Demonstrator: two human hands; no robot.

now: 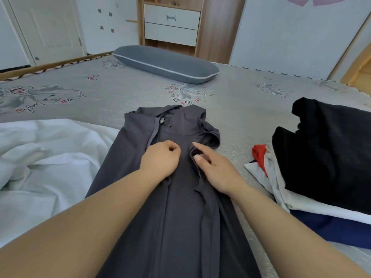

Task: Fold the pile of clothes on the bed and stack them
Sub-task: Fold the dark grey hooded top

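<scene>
A dark grey garment (176, 207) lies lengthwise on the bed in front of me, its collar end far from me and its side edges folded inward. My left hand (160, 159) rests on its chest area with fingers curled, pinching the left flap's fabric. My right hand (214, 167) pinches the edge of the right flap between thumb and index finger. On the right sits a stack of clothes: a black garment (325, 153) on top, a white and red one (263, 163) below, a navy one (337, 227) at the bottom.
A white sheet or garment (44, 161) is bunched up on the left. The grey printed bed cover (251, 101) stretches ahead, with a grey pillow (166, 63) at the far side. A wooden drawer unit (171, 23) stands behind the bed.
</scene>
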